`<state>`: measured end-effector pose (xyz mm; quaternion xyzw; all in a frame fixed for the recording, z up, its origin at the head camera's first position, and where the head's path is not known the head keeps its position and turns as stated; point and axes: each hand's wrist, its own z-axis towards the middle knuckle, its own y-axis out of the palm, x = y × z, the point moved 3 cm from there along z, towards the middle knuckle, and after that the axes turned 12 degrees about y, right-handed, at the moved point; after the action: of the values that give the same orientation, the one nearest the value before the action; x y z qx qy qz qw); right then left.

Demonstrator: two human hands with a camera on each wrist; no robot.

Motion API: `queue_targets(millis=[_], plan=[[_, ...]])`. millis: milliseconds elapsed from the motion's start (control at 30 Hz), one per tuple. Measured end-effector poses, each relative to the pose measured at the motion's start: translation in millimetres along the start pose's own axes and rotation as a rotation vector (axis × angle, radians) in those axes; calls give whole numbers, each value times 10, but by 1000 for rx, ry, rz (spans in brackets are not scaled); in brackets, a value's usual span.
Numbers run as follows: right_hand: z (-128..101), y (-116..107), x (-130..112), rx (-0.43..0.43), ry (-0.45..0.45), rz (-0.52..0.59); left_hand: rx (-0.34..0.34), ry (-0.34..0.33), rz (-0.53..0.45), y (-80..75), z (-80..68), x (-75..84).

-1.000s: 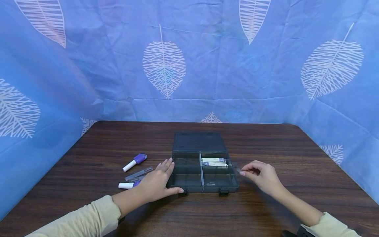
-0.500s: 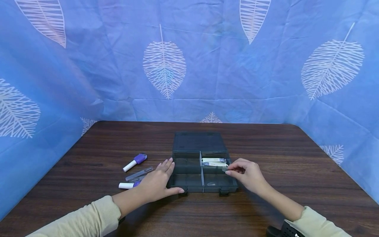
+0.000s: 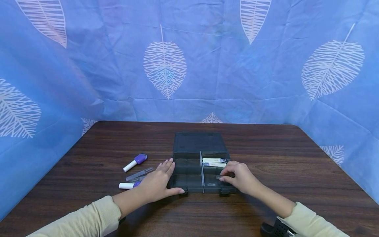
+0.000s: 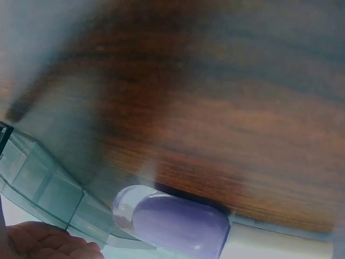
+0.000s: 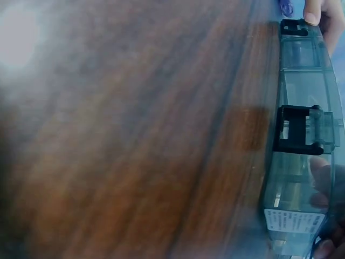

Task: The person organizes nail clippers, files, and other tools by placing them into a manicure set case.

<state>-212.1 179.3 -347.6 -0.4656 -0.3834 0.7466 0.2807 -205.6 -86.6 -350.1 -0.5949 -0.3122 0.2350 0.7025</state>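
Note:
A dark see-through compartment box [image 3: 187, 188] lies on the table with its lid folded back. My left hand [image 3: 157, 184] rests along its left side with extended fingers, the thumb by the front left latch. My right hand [image 3: 241, 177] reaches over the front right compartment and pinches a small clear piece [image 3: 218, 177] between thumb and fingertips; its exact kind is too small to tell. Another small clear piece [image 3: 211, 184] lies in that compartment. Behind it, the rear right compartment holds two nail clippers [image 3: 214, 160] side by side. Through the box wall, the right wrist view shows fingers [image 5: 322, 178].
Left of the box lie a purple nail polish bottle [image 3: 140, 158] with a white cap, a second such bottle [image 3: 126, 186] partly behind the left hand, and clear slim strips [image 3: 139, 174]. A black latch [image 5: 299, 129] juts from the box front. Blue leaf-patterned cloth [image 3: 207, 65] hangs behind.
From the right of the box, my right hand has moved left, carrying the small clear piece in over the front right compartment. My left hand has stayed in place.

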Motion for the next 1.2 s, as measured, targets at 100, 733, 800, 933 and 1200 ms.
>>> queue_targets(millis=[100, 733, 800, 933, 1200], plan=[[22, -10, -15, -25, -4, -38, 0, -1, 0, -1, 2, -1], [-7, -184, -21, 71, 6, -16, 12, 9, 7, -6, 3, 16], [-22, -207, -15, 100, 17, -28, 11, 8, 7, -9, 2, 18], [-62, -222, 3, 38, 74, -69, 7, 2, 1, -11, -2, 18], [-161, -167, 68, -87, 143, -141, 4, -6, 9, 0, -5, 15]])
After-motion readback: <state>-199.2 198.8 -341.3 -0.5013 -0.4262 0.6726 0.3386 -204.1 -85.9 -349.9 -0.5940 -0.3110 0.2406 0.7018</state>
